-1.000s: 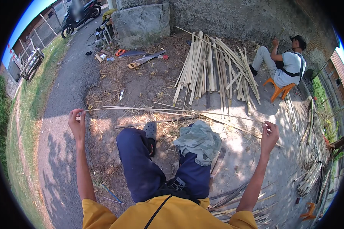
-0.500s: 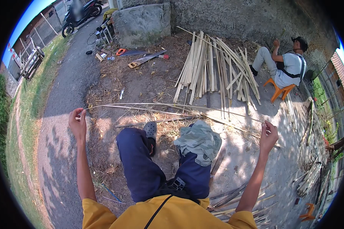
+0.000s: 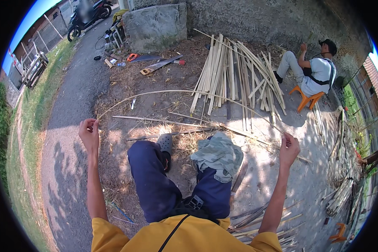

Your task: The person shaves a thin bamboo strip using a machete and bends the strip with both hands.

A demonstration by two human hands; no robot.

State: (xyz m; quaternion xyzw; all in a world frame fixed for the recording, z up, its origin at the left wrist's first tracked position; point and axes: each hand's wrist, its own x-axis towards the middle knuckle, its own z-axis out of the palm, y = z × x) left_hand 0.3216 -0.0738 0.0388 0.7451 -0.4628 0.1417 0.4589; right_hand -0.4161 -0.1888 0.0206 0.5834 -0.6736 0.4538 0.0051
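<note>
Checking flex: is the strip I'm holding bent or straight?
Bent: the strip forms one long arch from left hand to right hand.

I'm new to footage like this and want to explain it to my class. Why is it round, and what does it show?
No robot here, just a person using two bare hands. The round view comes from a wide fisheye camera on that person's head, looking down; straight edges bend toward its rim. The left hand and right hand pinch a thin pale strip near its ends, and it arches between them. On the ground beyond lie a pile of pale strips and a wooden-handled saw. A patterned cloth is draped over the right leg. At the upper right, another person sits on an orange stool.
</note>
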